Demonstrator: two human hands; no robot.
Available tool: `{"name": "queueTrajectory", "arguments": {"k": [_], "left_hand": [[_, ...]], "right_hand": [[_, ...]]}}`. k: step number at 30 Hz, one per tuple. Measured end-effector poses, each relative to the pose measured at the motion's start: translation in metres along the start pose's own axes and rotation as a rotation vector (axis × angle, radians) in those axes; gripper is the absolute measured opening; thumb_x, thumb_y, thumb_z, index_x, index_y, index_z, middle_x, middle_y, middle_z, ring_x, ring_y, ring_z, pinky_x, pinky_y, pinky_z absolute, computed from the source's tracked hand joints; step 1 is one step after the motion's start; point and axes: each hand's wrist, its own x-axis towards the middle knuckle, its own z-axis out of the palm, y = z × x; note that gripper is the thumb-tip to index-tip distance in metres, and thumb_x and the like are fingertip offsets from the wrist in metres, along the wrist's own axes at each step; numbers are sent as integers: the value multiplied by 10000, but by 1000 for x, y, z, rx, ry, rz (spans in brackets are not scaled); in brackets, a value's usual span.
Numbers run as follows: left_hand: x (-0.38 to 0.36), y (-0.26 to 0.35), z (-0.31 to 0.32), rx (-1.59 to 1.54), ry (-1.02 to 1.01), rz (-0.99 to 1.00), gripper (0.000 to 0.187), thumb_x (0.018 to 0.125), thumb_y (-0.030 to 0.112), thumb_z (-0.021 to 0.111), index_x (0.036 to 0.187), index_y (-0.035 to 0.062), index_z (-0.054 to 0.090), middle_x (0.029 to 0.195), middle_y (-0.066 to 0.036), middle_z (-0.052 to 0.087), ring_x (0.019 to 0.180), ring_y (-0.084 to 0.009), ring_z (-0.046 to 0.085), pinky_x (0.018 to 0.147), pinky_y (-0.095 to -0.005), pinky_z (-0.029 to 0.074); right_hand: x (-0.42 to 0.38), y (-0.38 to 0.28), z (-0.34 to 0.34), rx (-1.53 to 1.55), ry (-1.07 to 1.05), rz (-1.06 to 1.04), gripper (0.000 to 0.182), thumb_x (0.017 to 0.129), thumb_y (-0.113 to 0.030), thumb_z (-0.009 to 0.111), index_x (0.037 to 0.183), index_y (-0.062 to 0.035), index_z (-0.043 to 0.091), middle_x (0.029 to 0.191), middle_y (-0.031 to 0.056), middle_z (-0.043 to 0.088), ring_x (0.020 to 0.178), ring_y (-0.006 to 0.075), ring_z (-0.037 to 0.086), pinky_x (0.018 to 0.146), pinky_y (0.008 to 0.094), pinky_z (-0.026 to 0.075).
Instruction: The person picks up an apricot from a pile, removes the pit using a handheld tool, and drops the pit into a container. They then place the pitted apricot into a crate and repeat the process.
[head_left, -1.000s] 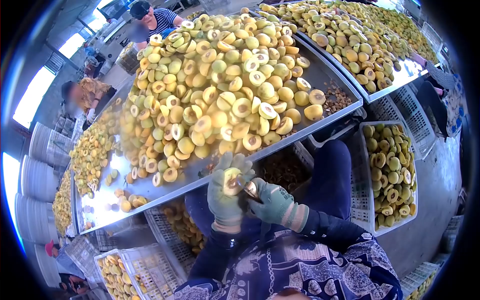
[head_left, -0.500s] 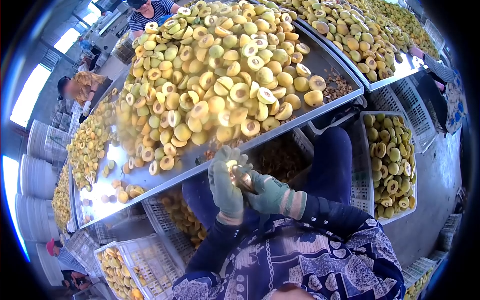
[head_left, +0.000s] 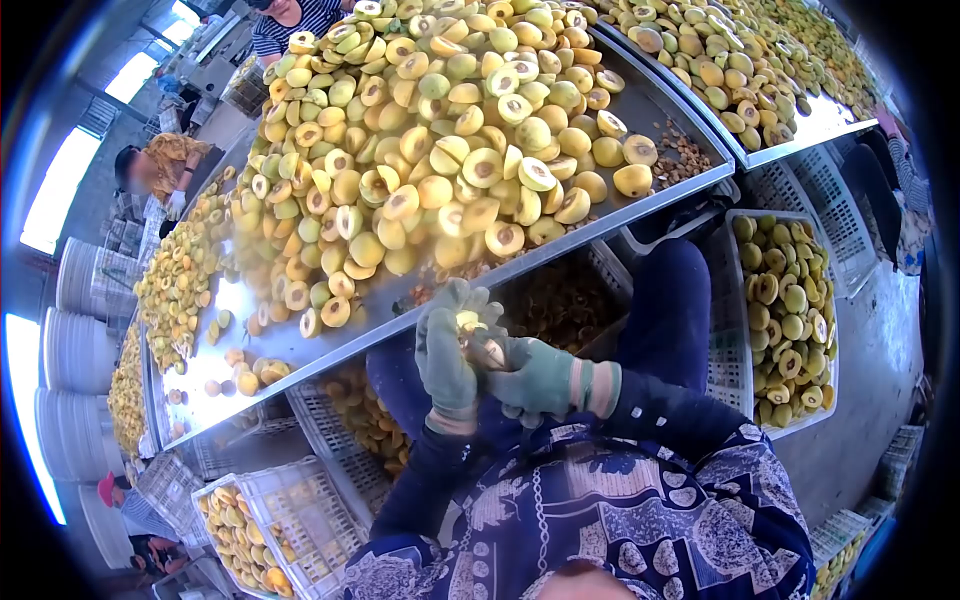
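1. Surface (head_left: 300, 352): 1 long metal tray-top, running from 8 o'clock up to 2 o'clock across the view, its near edge just above the hands. A 2nd, similar surface (head_left: 800, 135) lies at 1 o'clock.
2. Fruit heap (head_left: 440, 150): halved yellow fruit piled on the near surface, far too many to count; cut faces mostly upward, pit hollows showing. It lies at 12 o'clock from the hands, near but apart.
3. Crates: 3 clearly seen. 1 white crate (head_left: 735, 340) at 3 o'clock, filled with fruit halves; 1 white crate (head_left: 290, 520) at 7 o'clock, part filled; 1 crate of dark pits (head_left: 565, 300) under the surface edge, just beyond the hands at 1 o'clock.
4. Other persons: 2 in view at 11 o'clock, well apart, 1 in a striped top (head_left: 285, 20), 1 in a patterned top (head_left: 165, 160).
5. Left hand (head_left: 447, 355): gloved, closed around the fruit half, fingers curled over its back. It is the nearer, carrying hand.
6. Right hand (head_left: 535, 375): gloved, closed on a small tool, pressed against the fruit from 3 o'clock; hands touching.
7. Fruit half (head_left: 466, 322): 1, held upright in the left hand, cut face toward the right hand, over the lap, below the surface edge.
8. Tool (head_left: 488, 350): 1, mostly hidden; kind cannot be told.
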Motion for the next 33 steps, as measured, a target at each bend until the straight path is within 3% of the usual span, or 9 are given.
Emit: {"name": "queueTrajectory", "arguments": {"k": [3,6,9,13,17,21,23,27,33], "left_hand": [[0,-4,-4,16,-7,23,544,982,413,467,1307,-23,457,1122,-191,620,885,-292,659,694,-388,584],[0,-6,0,-89,13,72,379,979,200,437,1249,-39,550,1148,-169,622,982,-288,644,781,-359,570],[-2,2,-4,-25,-68,30,375,985,187,431,1260,-43,539,1216,-157,587,1067,-283,612,850,-384,562],[-3,7,5,22,-44,132,387,978,161,410,1294,-38,511,1248,-137,561,1142,-276,572,926,-403,533],[2,1,-3,22,-51,47,399,981,163,397,1316,-35,487,1279,-136,550,1154,-278,567,964,-424,504],[1,-5,-1,90,-101,176,393,988,173,406,1312,-30,494,1291,-131,545,1149,-283,570,941,-419,510],[1,-4,-6,94,-137,174,392,992,182,414,1313,-28,494,1291,-126,545,1142,-281,573,932,-419,512],[5,-7,-3,197,-111,67,539,993,412,452,1320,-17,451,1221,-199,566,991,-320,634,783,-390,559],[10,-10,4,-57,-96,-176,474,994,351,448,1293,-16,471,1093,-190,611,856,-311,656,734,-412,566]], "right_hand": [[11,17,-8,9,-88,-116,295,940,-326,499,1127,-105,554,728,51,621,527,191,611,422,329,493],[9,17,1,-32,98,-258,257,942,-336,488,1078,-124,541,696,24,600,514,158,600,383,297,466],[-8,-2,-1,80,-6,-95,312,914,-374,581,1038,-91,541,631,35,577,436,109,550,355,233,451],[0,8,1,168,-66,-189,311,913,-379,588,1017,-89,547,643,34,583,446,109,558,344,232,443],[-10,1,-3,98,-3,-176,296,912,-373,588,979,-87,546,648,32,587,446,104,559,339,227,438],[-1,12,-12,206,-220,-169,293,917,-355,567,1092,-120,555,696,47,583,502,159,576,404,296,464],[-3,10,-11,134,-157,-144,313,913,-361,566,1109,-118,544,710,51,591,517,165,590,410,298,470],[-16,2,-11,-49,-18,-144,328,900,-380,552,1054,-91,530,706,60,592,492,159,584,365,291,437],[0,26,-25,140,-188,-204,266,865,-312,660,977,-96,551,648,32,562,415,83,493,349,220,412]]}}
